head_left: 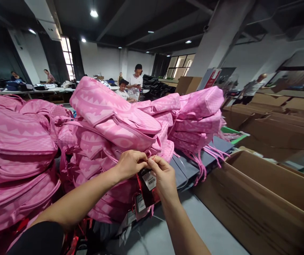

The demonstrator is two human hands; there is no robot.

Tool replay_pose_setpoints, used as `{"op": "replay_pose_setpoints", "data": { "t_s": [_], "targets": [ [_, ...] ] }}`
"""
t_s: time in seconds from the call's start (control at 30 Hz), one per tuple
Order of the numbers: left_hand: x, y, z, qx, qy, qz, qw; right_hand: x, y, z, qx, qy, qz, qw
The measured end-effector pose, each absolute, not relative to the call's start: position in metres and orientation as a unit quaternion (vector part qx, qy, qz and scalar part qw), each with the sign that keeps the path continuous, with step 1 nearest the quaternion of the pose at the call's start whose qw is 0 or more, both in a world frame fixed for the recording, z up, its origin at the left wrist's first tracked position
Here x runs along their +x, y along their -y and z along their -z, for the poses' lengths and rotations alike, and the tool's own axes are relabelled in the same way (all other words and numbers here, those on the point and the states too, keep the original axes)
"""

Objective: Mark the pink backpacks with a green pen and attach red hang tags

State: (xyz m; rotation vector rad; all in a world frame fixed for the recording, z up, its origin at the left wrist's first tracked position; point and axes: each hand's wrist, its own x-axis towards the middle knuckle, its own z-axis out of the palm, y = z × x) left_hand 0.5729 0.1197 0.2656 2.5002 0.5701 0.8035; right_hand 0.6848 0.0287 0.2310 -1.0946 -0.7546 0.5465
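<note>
Black cloth sleeve point(38, 239) nearest; our left hand point(131, 164) and right hand point(165, 177) pinch a thin red cord point(152, 156), the black-and-red rectangular tag point(149, 184) hanging below, before pink patterned fabric backpacks point(111, 109). Slack fingers point(160, 164) could drop it; tugging could snap the cord.

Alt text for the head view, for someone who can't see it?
Left hand and right hand pinch what looks like a thin string above a black hang tag with a white barcode label, by a pink patterned backpack. More pink backpacks are piled left and right; an open cardboard box stands at the right, with people in the background.
</note>
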Motion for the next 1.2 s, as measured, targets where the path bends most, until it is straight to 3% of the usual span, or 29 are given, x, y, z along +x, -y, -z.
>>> {"op": "replay_pose_setpoints", "data": {
  "t_s": [0.13,0.4,0.63,0.93,1.2],
  "targets": [
    [0.575,-0.119,-0.263,0.904,-0.208,-0.297,0.227,0.688,-0.03,-0.222,-0.519,0.401,-0.147,0.741],
    [0.574,-0.119,-0.26,0.897,-0.197,-0.298,0.261,0.686,-0.033,-0.22,-0.483,0.347,-0.247,0.765],
    [0.574,-0.118,-0.255,0.901,-0.201,-0.298,0.243,0.687,-0.031,-0.218,-0.518,0.4,-0.187,0.733],
    [0.561,-0.118,-0.253,0.885,-0.166,-0.285,0.33,0.673,-0.026,-0.232,-0.569,0.441,-0.052,0.692],
    [0.568,-0.109,-0.252,0.889,-0.231,-0.289,0.27,0.689,-0.018,-0.218,-0.588,0.413,-0.131,0.682]
  ]
}}
